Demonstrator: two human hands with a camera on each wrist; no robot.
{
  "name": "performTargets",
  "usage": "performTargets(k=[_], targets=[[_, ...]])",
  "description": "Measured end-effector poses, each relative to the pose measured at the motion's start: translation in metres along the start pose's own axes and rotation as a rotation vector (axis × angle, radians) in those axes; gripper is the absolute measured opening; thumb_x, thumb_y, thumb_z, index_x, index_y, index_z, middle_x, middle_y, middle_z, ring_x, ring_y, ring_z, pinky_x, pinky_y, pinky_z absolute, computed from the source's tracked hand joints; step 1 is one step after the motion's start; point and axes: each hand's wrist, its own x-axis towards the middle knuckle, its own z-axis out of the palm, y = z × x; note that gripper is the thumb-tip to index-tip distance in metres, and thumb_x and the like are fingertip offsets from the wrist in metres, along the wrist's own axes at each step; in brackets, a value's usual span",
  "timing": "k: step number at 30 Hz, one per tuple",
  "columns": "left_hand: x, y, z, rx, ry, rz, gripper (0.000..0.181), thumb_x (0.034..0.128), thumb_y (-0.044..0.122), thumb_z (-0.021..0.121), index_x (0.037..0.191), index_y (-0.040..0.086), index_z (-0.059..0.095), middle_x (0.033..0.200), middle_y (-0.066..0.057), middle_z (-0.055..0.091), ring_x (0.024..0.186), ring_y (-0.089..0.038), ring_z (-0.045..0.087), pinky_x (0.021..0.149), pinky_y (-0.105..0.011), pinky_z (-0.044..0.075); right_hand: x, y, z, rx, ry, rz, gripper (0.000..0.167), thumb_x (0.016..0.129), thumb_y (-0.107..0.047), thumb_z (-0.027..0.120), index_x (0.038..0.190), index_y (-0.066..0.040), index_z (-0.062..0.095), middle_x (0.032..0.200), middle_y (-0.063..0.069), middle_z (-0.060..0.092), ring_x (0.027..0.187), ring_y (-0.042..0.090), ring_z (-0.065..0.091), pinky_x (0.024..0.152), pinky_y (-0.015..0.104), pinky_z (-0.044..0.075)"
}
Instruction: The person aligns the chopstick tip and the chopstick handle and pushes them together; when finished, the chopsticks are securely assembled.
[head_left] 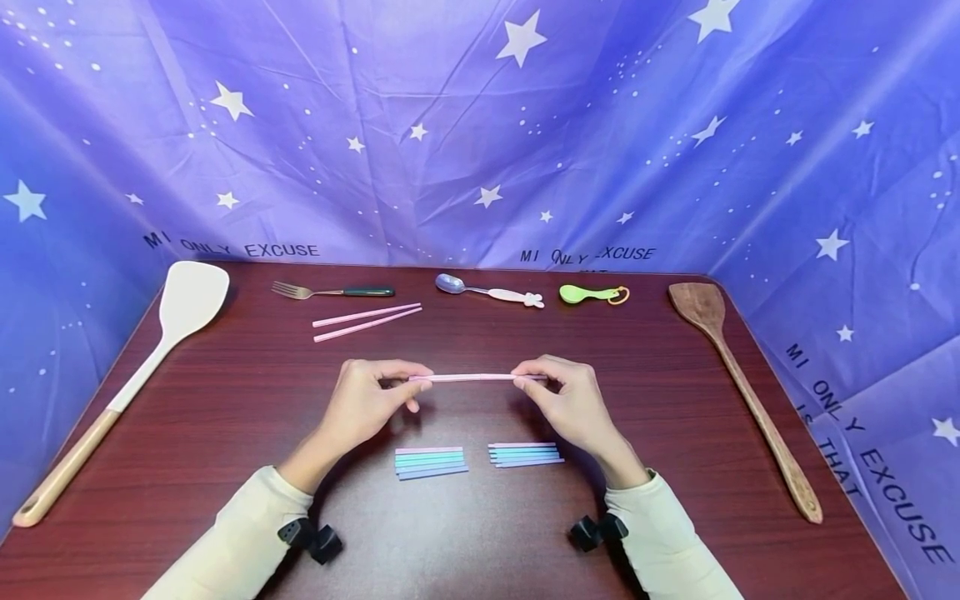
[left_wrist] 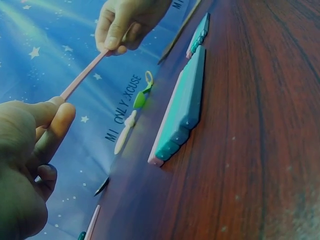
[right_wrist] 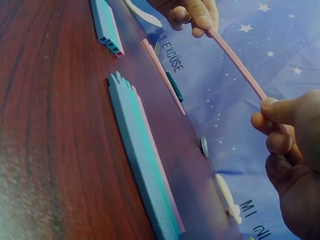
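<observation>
A slim pink chopstick [head_left: 472, 377] is held level above the table between both hands, and a seam crosses its middle in the right wrist view. My left hand [head_left: 365, 402] pinches the left end between thumb and fingers. At the other end, my right hand [head_left: 572, 400] pinches it the same way. Below lie two rows of short sticks in pink, green and blue: a left row [head_left: 431, 462] and a right row [head_left: 525, 455]. Hollow ends show on one row in the right wrist view. Behind the left hand lie two longer pink chopsticks [head_left: 367, 321], side by side.
Along the back lie a fork [head_left: 367, 292], a spoon with a pale handle [head_left: 502, 295] and a green measuring spoon [head_left: 588, 293]. A white spatula [head_left: 193, 300] lies at the left edge, a wooden spatula [head_left: 701, 308] at the right. A starry blue cloth [head_left: 420, 183] surrounds the table.
</observation>
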Motion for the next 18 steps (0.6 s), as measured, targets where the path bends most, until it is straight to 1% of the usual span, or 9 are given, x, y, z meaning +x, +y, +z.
performTargets(k=[2, 5, 10, 13, 15, 18], targets=[[-0.0004, -0.0007, 0.0002, -0.004, 0.002, -0.005, 0.007, 0.0881, 0.022, 0.083, 0.095, 0.022, 0.083, 0.058, 0.009, 0.070, 0.050, -0.022, 0.066, 0.042, -0.019, 0.031, -0.0002, 0.0008, 0.0008, 0.007, -0.001, -0.005, 0.009, 0.089, -0.006, 0.080, 0.092, -0.014, 0.080, 0.078, -0.003, 0.070, 0.065, 0.005, 0.053, 0.057, 0.017, 0.041], [-0.0009, -0.0014, 0.0004, -0.013, -0.002, -0.014, 0.007, 0.0883, 0.022, 0.083, 0.095, 0.021, 0.083, 0.058, 0.008, 0.071, 0.050, -0.023, 0.066, 0.041, -0.019, 0.030, -0.0002, 0.0015, 0.0022, 0.016, -0.004, -0.014, 0.009, 0.089, -0.006, 0.080, 0.092, -0.015, 0.080, 0.079, -0.003, 0.071, 0.065, 0.006, 0.054, 0.057, 0.017, 0.042], [-0.0009, -0.0028, 0.0005, -0.036, -0.014, -0.029, 0.007, 0.0884, 0.021, 0.083, 0.095, 0.019, 0.083, 0.062, 0.006, 0.073, 0.055, -0.023, 0.071, 0.042, -0.018, 0.031, 0.0001, 0.0021, 0.0020, 0.033, -0.021, -0.015, 0.006, 0.090, -0.009, 0.080, 0.092, -0.014, 0.080, 0.081, -0.004, 0.073, 0.069, 0.006, 0.057, 0.061, 0.017, 0.044], [0.0001, -0.0032, 0.0008, -0.055, -0.037, -0.031, 0.007, 0.0888, 0.021, 0.083, 0.096, 0.019, 0.082, 0.065, 0.005, 0.075, 0.062, -0.023, 0.075, 0.045, -0.018, 0.033, 0.0000, 0.0012, -0.0004, 0.039, -0.020, -0.004, 0.006, 0.090, -0.010, 0.080, 0.093, -0.015, 0.081, 0.082, -0.004, 0.074, 0.069, 0.006, 0.057, 0.062, 0.017, 0.045], [0.0009, -0.0031, 0.0008, -0.064, -0.064, -0.031, 0.007, 0.0895, 0.020, 0.082, 0.097, 0.019, 0.082, 0.067, 0.005, 0.076, 0.065, -0.024, 0.076, 0.047, -0.017, 0.037, 0.0000, 0.0003, -0.0019, 0.043, -0.016, 0.012, 0.005, 0.090, -0.011, 0.080, 0.093, -0.015, 0.081, 0.083, -0.002, 0.074, 0.069, 0.006, 0.057, 0.062, 0.017, 0.045], [0.0007, -0.0044, -0.0008, -0.042, -0.101, -0.027, 0.007, 0.0906, 0.018, 0.081, 0.097, 0.018, 0.081, 0.070, 0.006, 0.076, 0.067, -0.022, 0.076, 0.053, -0.017, 0.044, 0.0007, -0.0006, -0.0025, 0.045, -0.027, 0.040, 0.006, 0.091, -0.013, 0.080, 0.095, -0.018, 0.080, 0.084, -0.002, 0.074, 0.068, 0.007, 0.056, 0.061, 0.018, 0.045]])
